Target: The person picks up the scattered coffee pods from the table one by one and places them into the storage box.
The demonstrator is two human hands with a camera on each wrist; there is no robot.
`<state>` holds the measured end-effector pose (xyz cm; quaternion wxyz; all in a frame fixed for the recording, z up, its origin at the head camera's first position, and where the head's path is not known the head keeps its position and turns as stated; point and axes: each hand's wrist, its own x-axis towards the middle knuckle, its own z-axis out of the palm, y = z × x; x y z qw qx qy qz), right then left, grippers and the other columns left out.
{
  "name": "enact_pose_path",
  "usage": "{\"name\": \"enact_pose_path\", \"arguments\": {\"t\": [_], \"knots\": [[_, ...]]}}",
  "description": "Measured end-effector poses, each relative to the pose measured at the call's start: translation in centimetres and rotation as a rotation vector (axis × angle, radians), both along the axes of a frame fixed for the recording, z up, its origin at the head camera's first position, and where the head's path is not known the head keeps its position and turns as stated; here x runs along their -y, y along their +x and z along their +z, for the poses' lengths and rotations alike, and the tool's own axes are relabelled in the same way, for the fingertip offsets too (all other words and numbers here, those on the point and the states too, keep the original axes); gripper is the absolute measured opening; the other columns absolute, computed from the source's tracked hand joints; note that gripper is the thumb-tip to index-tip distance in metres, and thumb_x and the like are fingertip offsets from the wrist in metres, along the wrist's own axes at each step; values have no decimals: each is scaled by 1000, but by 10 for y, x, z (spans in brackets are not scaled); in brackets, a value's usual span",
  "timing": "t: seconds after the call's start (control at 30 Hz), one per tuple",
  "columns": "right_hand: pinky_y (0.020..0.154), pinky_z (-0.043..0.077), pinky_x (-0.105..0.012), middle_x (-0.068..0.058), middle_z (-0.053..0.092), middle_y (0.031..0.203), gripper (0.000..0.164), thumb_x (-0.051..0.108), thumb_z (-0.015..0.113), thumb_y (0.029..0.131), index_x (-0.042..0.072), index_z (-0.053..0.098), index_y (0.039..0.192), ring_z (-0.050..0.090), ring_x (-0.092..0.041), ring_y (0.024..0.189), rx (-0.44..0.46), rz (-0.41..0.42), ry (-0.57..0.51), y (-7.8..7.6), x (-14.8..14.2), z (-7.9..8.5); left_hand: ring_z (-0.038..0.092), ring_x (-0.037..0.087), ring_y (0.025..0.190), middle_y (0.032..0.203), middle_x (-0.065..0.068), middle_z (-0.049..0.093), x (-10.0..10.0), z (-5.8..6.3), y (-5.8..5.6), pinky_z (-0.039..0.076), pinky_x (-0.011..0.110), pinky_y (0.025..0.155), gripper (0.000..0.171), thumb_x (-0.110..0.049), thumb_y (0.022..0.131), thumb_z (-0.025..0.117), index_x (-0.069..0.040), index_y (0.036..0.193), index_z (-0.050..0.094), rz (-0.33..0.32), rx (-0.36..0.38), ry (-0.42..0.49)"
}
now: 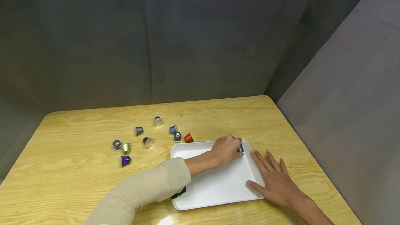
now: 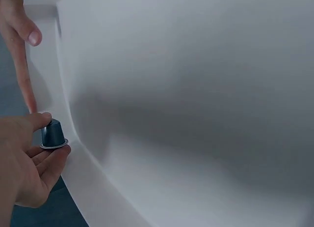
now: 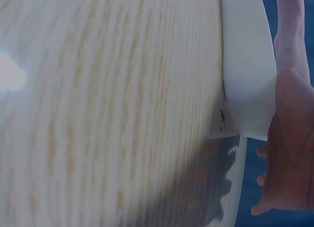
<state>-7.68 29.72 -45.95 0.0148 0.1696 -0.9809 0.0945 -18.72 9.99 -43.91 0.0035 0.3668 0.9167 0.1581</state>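
My left hand (image 1: 226, 150) reaches over the far right corner of a white tray (image 1: 218, 190). Between its thumb and fingers it pinches a dark blue coffee capsule (image 2: 53, 134), close to the tray's wall; the capsule's wide rim faces down in the left wrist view. From the head view, the fingers partly hide this coffee capsule (image 1: 240, 148). My right hand (image 1: 276, 185) rests along the tray's right edge, fingers spread and fairly straight, thumb over the rim. The right wrist view shows that hand (image 3: 294, 148) beside the tray's white outer wall (image 3: 249, 60).
Left of and behind the tray, several loose capsules lie on the wooden table (image 1: 78, 169): a red capsule (image 1: 189, 138), a purple capsule (image 1: 125, 160), a pale green capsule (image 1: 126, 148), plus dark and clear ones. Grey partitions (image 1: 200, 37) stand behind and to the right.
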Motion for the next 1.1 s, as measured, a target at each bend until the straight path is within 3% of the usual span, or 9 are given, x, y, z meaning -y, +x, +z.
{"name": "enact_pose_path", "arguments": {"t": [0.27,0.6,1.1], "knots": [[100,19,-78,-13,31,159,92,60,64,90,15,24,160,22,-48,143,-11,1,4,0,0,1,55,6,59,81,-1,69,-4,-6,-3,45,23,50,26,-35,91,75,-10,99,70,29,2,-47],[100,18,-78,-13,30,160,94,60,64,90,16,21,160,21,-47,143,-7,4,-1,0,-1,-1,65,11,68,83,-1,71,-7,-11,-5,52,28,56,23,-33,90,77,-13,94,69,30,-10,-59],[101,17,-78,-12,30,160,91,61,61,91,16,23,160,20,-47,144,12,-4,-9,1,1,3,63,10,66,83,-2,71,-9,-13,-4,52,28,55,22,-34,89,77,-14,93,68,18,-42,-73]]}}
